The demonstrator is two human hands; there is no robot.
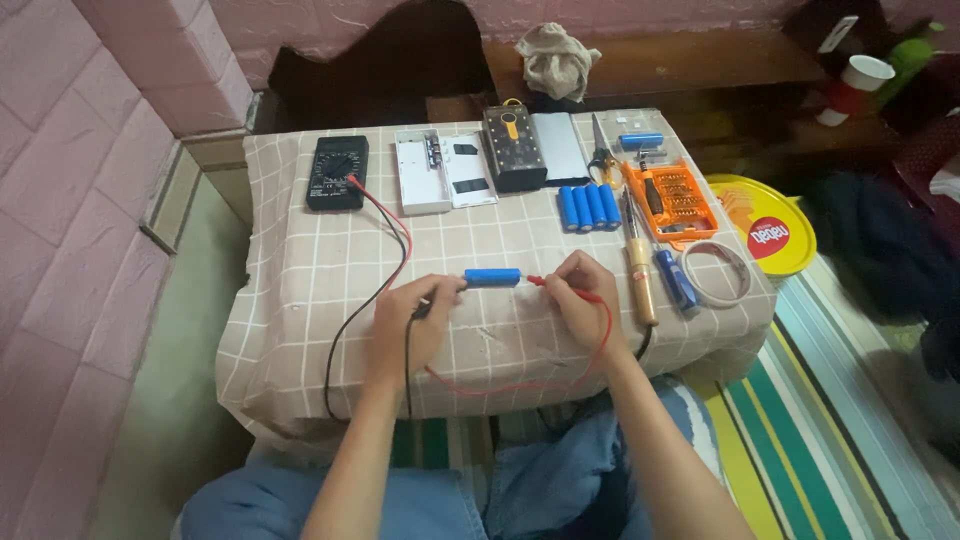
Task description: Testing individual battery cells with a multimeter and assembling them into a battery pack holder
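A slim blue cylindrical battery cell (492,277) lies flat on the checked tabletop (300,260). The left hand (408,322) pinches a black probe (440,297) at its nine o'clock end. The right hand (580,292) pinches a red probe (545,283) at three o'clock.

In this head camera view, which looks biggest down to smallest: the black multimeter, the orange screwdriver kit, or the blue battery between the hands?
1. orange screwdriver kit
2. black multimeter, only slightly smaller, so that order is unsure
3. blue battery, clearly smallest

black probe tip (440,297): hidden under left hand (408,322) | meter dial (338,165): too small | yellow tray (775,262): partly off-table
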